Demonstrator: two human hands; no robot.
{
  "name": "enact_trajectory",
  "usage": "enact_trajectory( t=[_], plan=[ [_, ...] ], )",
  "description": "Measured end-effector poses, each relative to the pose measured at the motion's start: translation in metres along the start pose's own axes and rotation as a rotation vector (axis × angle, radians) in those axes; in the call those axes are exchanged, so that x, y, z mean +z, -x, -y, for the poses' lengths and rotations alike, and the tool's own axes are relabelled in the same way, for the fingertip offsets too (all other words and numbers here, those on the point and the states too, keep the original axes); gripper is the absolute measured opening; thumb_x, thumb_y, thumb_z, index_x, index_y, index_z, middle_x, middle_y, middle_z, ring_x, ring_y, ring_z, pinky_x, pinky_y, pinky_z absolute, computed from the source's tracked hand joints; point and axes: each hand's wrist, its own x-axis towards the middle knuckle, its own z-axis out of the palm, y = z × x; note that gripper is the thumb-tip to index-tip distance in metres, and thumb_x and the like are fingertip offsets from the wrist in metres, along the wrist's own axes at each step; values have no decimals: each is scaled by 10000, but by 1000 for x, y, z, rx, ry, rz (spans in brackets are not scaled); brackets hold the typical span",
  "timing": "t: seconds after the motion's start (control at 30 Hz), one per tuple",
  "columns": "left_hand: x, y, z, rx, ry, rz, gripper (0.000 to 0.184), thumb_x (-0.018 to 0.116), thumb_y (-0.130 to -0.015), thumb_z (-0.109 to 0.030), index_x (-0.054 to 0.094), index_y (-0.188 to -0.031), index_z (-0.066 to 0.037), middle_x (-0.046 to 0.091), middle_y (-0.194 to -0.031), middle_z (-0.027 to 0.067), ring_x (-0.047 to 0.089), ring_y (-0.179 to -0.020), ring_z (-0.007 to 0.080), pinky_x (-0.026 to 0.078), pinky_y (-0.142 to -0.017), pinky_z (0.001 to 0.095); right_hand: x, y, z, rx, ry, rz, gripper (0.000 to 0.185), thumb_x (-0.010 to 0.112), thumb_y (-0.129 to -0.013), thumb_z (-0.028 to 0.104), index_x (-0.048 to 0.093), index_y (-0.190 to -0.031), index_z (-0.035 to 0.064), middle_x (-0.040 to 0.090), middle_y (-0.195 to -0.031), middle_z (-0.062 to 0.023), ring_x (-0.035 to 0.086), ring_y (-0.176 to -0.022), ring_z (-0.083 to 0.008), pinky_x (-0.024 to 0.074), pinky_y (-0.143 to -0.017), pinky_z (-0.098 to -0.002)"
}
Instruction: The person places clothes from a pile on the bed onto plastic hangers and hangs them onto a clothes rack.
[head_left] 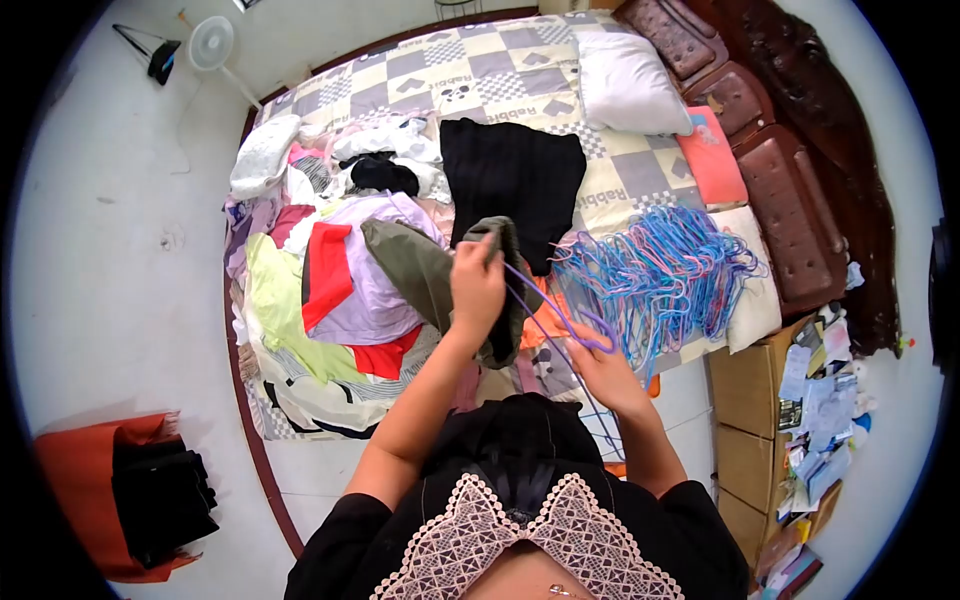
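Observation:
My left hand (478, 285) is closed on an olive-green garment (410, 265), gripping it near its gathered edge. The garment hangs over the near side of the bed, and its exact kind cannot be made out. In my right hand (608, 375) is a purple clothes hanger (563, 312), its hook end by my fingers and its far end reaching to the green cloth. A black garment (512, 180) lies spread flat just beyond my left hand. To the right of it is a big heap of blue, pink and purple hangers (670, 275).
A mixed clothes pile (370, 250) covers the bed's left part. The bed (490, 70) also bears a white pillow (630, 85). Cardboard boxes (742, 390) with papers stand at right. A fan (211, 43) is at far left; an orange cloth-covered item (85, 490) sits on the floor.

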Motion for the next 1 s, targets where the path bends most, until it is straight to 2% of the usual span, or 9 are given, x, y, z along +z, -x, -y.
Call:
enact_trajectory(
  t=[0.1,0.2,0.27,0.37,0.43,0.5,0.67,0.8,1.0],
  plan=[
    [-2,20,-43,30,150,225,292,587,-796,-17,590,-1086,19,523,-875,157,557,-800,299,445,-708,348,16,-40,3,28,50,-61,303,463,-928,167,537,-1153,-22,617,-1028,-166,600,-943,-284,447,-820,-349],
    [-6,36,-59,73,227,261,345,600,-773,-7,586,-1117,-16,526,-899,132,554,-801,263,445,-693,315,35,-79,-26,-287,55,-314,288,443,-935,147,529,-1147,-28,622,-903,-126,583,-762,-226,454,-709,-342],
    [-16,34,-50,86,180,224,372,606,-749,14,589,-1119,-26,514,-917,131,547,-829,265,444,-711,315,39,-83,-19,-127,-409,-423,214,430,-941,136,558,-1041,-4,567,-752,-45,494,-613,-126,414,-564,-271],
    [-31,36,-34,3,105,176,485,623,-656,90,591,-1119,-53,478,-959,124,524,-902,274,443,-765,315,44,-60,4,-159,-568,-534,98,450,-938,147,510,-949,71,465,-650,36,392,-506,-31,280,-424,-199],
    [-34,38,-22,42,88,155,477,627,-652,84,597,-1107,-58,489,-955,123,532,-891,273,448,-763,316,50,-59,16,-213,-521,-590,122,454,-940,159,499,-880,63,423,-607,41,357,-472,-28,252,-407,-201],
    [-35,42,-25,67,106,196,477,630,-657,71,593,-1111,-69,493,-961,121,544,-865,276,457,-738,319,49,-75,5,-47,-549,-558,248,436,-953,179,525,-786,19,420,-593,44,349,-487,-40,258,-420,-219],
    [-36,45,-29,18,41,160,476,635,-677,46,585,-1119,-126,511,-1015,115,574,-860,303,478,-700,356,48,-68,60,-98,-845,-596,291,446,-893,110,391,-606,111,354,-525,33,286,-407,-63,208,-377,-242],
    [-40,36,-1,24,-300,12,538,589,-628,45,535,-1128,-146,504,-1031,106,551,-913,341,456,-711,419,29,-68,78,-107,-1019,-491,376,452,-847,66,246,-547,164,214,-492,61,182,-382,-54,124,-359,-243],
    [-28,60,28,-71,-381,103,480,596,-643,11,496,-1095,-117,495,-992,110,554,-885,339,458,-690,432,-6,-105,95,-191,-1005,-677,326,438,-832,52,270,-570,149,239,-518,54,188,-395,-55,136,-362,-248]
  ],
)
